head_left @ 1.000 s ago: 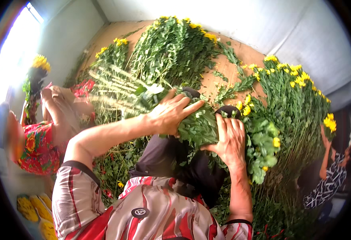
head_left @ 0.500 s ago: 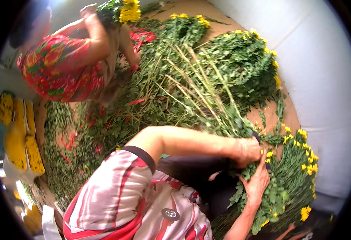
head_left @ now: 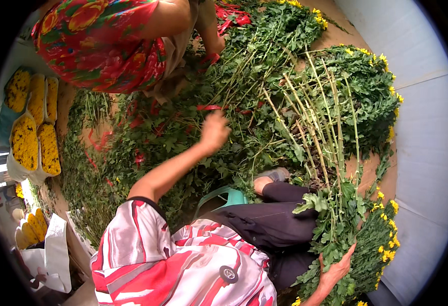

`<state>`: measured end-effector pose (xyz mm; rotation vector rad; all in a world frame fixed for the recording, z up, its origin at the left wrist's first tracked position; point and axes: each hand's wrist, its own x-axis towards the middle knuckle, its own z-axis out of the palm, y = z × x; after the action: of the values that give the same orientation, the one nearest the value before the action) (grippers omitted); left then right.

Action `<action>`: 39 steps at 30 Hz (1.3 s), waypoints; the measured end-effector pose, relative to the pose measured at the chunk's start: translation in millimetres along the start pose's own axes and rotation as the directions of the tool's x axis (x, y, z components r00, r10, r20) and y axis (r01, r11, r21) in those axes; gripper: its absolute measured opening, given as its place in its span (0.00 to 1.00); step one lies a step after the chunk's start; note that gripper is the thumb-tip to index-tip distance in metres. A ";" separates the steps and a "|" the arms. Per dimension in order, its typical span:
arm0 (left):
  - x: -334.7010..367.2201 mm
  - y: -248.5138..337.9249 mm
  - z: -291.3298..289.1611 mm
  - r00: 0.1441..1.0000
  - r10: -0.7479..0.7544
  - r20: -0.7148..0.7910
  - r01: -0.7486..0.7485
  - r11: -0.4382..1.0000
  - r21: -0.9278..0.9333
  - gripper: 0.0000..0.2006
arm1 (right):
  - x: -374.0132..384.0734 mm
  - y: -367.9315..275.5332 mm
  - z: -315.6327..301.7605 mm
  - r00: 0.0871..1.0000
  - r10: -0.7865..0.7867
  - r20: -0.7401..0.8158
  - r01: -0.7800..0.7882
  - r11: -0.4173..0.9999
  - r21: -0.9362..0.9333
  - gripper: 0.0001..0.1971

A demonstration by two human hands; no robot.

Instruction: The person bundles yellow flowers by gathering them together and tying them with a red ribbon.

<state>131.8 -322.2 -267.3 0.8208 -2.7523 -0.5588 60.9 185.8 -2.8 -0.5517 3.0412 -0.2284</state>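
Note:
My right hand (head_left: 337, 269) grips a bunch of yellow-flowered stems (head_left: 344, 224) at the lower right, pressed against my dark trousers (head_left: 275, 224). The bunch's bare stalks fan upward across the leaf litter. My left hand (head_left: 214, 131) is stretched out over the green leaves on the floor. It holds nothing, and its fingers point at a red strip (head_left: 208, 107) just beyond them. More red strips (head_left: 139, 158) lie scattered among the leaves.
Another person in red flowered clothing (head_left: 106, 46) bends over the leaves at the top left. Piles of yellow flowers (head_left: 367, 86) lie along the white wall (head_left: 428, 132). Wrapped yellow bunches (head_left: 27, 143) stand at the left. A green stool (head_left: 230, 196) is under me.
My left hand has come off the bunch and reached out over the leaves toward the red strip. My right hand keeps its hold. The view has swung further round.

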 end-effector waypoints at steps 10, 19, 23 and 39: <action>56.7 -95.0 32.3 0.919 -0.128 0.373 -0.015 0.933 0.359 0.10 | 14.7 1.9 4.7 1.000 0.027 0.009 -0.027 0.999 0.036 0.53; 39.4 159.4 -157.5 0.943 -0.324 0.077 0.064 -0.051 -0.997 0.10 | 22.1 -16.6 -7.1 0.999 0.040 -0.026 -0.043 0.993 -0.106 0.41; 29.1 327.3 -224.1 0.746 0.471 -0.471 -0.560 0.063 -0.826 0.12 | 25.5 -17.1 -8.7 0.999 -0.023 -0.034 0.019 0.993 -0.119 0.37; -42.3 439.6 -92.3 -0.102 0.968 0.229 -0.951 -0.028 -0.307 0.48 | 8.7 2.8 3.7 0.986 0.069 -0.154 -0.078 0.996 -0.053 0.39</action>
<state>-16.4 13.8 -5.3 -1.6083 -2.5943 -0.3827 52.0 184.8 -7.1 -0.4428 3.2182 -0.1868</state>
